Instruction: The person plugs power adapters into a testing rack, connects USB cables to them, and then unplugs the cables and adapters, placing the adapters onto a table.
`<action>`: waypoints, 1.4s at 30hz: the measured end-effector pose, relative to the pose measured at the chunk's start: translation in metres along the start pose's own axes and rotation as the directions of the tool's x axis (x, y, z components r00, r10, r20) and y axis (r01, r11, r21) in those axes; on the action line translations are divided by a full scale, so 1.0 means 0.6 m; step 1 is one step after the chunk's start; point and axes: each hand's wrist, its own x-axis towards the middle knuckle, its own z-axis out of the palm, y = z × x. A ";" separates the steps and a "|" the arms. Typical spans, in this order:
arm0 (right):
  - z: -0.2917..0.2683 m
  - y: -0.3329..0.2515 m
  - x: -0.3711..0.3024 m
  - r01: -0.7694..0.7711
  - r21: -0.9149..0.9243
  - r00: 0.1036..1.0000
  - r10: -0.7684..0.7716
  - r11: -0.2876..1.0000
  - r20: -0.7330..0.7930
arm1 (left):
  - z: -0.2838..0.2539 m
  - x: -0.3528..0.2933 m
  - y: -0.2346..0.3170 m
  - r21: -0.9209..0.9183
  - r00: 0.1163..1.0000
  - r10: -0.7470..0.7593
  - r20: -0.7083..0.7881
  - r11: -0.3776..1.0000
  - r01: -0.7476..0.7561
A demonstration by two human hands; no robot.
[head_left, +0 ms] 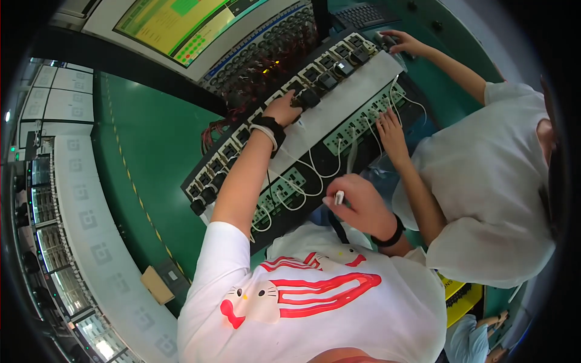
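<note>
My left hand [283, 110], with a black-and-white wrist strap, reaches out to a row of small black devices [330, 78] seated in a long test fixture [236, 148]; its fingers are closed on one black device [307, 98]. My right hand [358, 204], wearing a black wristband, is held close to my chest and pinches a small white plug [339, 197]. White cables [315, 175] loop across green circuit boards [357, 124] between the two hands.
A co-worker in a white shirt [490, 175] stands at the right, one hand [392, 130] on the green boards, the other [402, 42] at the fixture's far end. A monitor [175, 21], a keyboard [363, 13], a cardboard box [157, 284] and racks [54, 242] surround the bench.
</note>
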 end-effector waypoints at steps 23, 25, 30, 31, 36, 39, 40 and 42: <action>0.096 0.325 0.262 -0.350 0.456 0.727 0.545 0.818 -0.419 | 0.029 0.082 0.028 -0.191 0.998 -0.058 -0.029 0.980 0.051; 0.105 0.310 0.264 -0.295 0.383 0.686 0.473 0.875 -0.553 | 0.027 0.078 0.029 -0.202 0.997 -0.078 -0.009 0.977 0.075; 0.120 0.297 0.270 -0.293 0.347 0.630 0.453 0.891 -0.631 | 0.024 0.074 0.030 -0.195 0.998 -0.058 -0.002 0.979 0.057; 0.122 0.288 0.274 -0.328 0.303 0.607 0.446 0.895 -0.658 | 0.025 0.073 0.028 -0.219 0.997 -0.073 -0.009 0.973 0.070; 0.114 0.284 0.286 -0.412 0.209 0.641 0.445 0.887 -0.625 | 0.032 0.074 0.039 -0.140 0.995 -0.104 -0.004 0.985 0.103; 0.097 0.294 0.280 -0.422 0.166 0.689 0.434 0.892 -0.581 | 0.033 0.079 0.046 -0.048 0.993 -0.110 0.034 0.993 0.112; 0.087 0.298 0.271 -0.417 0.153 0.730 0.430 0.896 -0.531 | 0.033 0.081 0.049 -0.043 0.994 -0.105 0.030 0.993 0.107; 0.061 0.276 0.250 -0.339 0.032 0.771 0.297 0.940 -0.563 | 0.036 0.083 0.033 -0.063 0.994 -0.109 0.032 0.992 0.111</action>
